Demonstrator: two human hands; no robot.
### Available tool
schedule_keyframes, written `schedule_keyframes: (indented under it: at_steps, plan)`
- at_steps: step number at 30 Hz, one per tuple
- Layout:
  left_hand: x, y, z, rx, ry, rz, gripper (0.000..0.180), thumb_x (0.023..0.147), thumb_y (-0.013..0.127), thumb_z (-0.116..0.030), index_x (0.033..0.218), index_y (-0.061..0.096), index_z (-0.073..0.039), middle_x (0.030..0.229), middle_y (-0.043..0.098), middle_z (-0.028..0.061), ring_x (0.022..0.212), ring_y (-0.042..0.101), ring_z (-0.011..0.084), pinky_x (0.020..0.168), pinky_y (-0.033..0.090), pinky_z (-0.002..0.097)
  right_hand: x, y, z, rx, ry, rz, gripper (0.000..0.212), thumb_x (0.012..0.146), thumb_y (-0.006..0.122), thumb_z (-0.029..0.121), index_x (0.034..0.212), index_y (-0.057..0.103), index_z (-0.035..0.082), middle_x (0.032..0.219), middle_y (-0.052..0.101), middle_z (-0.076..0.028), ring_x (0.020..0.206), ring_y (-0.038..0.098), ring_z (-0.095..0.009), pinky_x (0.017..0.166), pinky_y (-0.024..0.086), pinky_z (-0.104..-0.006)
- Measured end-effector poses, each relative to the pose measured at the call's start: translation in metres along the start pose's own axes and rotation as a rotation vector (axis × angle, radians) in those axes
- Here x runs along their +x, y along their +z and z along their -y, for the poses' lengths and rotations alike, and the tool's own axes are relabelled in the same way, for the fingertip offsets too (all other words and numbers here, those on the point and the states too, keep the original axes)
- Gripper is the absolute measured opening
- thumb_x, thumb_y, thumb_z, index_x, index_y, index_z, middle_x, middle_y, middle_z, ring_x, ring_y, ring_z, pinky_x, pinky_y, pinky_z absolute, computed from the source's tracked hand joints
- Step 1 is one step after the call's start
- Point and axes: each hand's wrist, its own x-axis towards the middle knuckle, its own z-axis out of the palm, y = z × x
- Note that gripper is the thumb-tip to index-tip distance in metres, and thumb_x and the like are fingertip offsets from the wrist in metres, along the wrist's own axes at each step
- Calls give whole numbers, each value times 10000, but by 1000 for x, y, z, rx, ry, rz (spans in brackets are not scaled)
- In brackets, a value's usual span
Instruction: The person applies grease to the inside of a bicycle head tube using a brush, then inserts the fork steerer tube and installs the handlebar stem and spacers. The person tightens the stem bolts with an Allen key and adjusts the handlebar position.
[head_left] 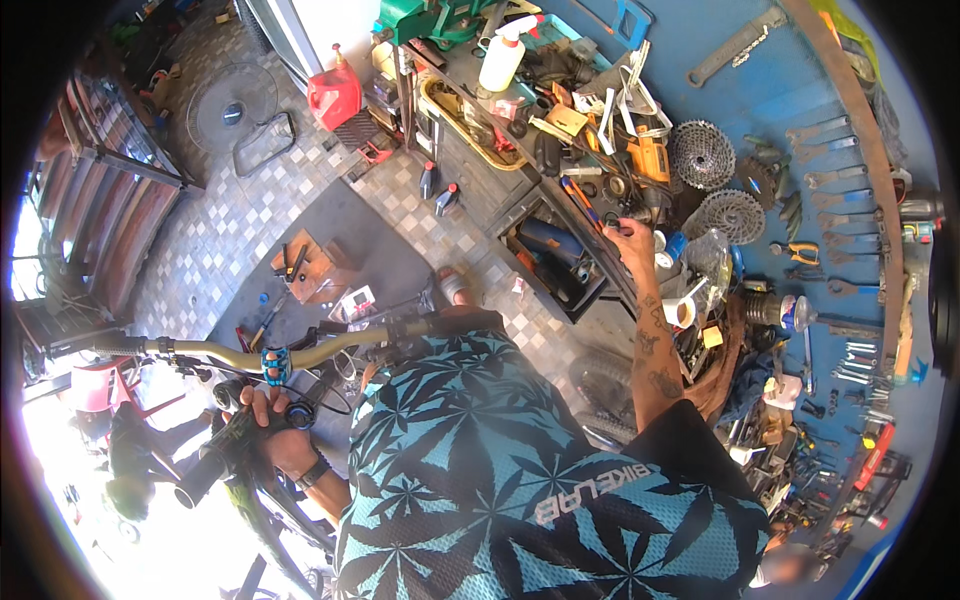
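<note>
My left hand (268, 412) is wrapped around a dark part of a bicycle frame (232, 440), close to a thick black tube end (203, 478). Just above that hand, the gold handlebar (225, 352) runs crosswise, with a blue strap-like piece (276, 366) around its cable area. My right hand (632, 245) reaches to the front edge of the cluttered workbench. Its fingers are pinched together by a small dark item that I cannot make out. Pens (580, 198) and a white cup (680, 312) lie near this hand.
Bicycle cassettes (703, 155) and a spray bottle (503, 55) crowd the bench, with an open drawer (560, 262) below. Wrenches hang on the blue tool wall (800, 100). On the floor are a dark mat (385, 240), two small bottles (428, 180), a fan (232, 112) and a red canister (335, 95).
</note>
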Motion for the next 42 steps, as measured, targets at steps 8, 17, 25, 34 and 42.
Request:
schedule_keyframes:
  at_steps: [8,17,25,34,42]
  plan:
    - [-1,4,0,-17,-29,4,404,1111,431,-475,1070,512,-81,739,471,23,829,474,199,806,458,337,13,4,-34,-232,8,-101,527,773,906,354,1157,756,26,987,786,-141,924,761,-305,827,589,-403]
    - [-1,8,2,-53,-46,20,400,1113,428,-474,1068,502,-84,745,469,20,842,474,190,815,454,333,12,10,-42,-278,41,-92,526,782,886,365,1184,753,54,1034,789,-150,975,761,-326,855,591,-422]
    - [0,8,3,-50,-42,59,353,1090,497,-423,1106,489,-70,796,455,20,827,471,155,811,447,334,11,13,-47,-288,40,-123,518,774,883,364,1179,755,67,1055,785,-161,1012,753,-342,880,587,-435]
    - [-2,8,2,-51,-43,19,376,1111,439,-451,1074,511,-84,751,469,13,858,488,195,807,463,319,9,14,-47,-334,-16,-145,489,767,890,324,1167,757,75,1067,784,-161,1034,745,-348,888,587,-441]
    - [-1,10,4,-62,-56,73,349,1094,481,-411,1101,496,-62,809,427,22,807,451,130,793,415,320,8,14,-46,-346,-53,-129,515,743,905,314,1177,756,81,1070,777,-155,1028,732,-349,893,579,-435]
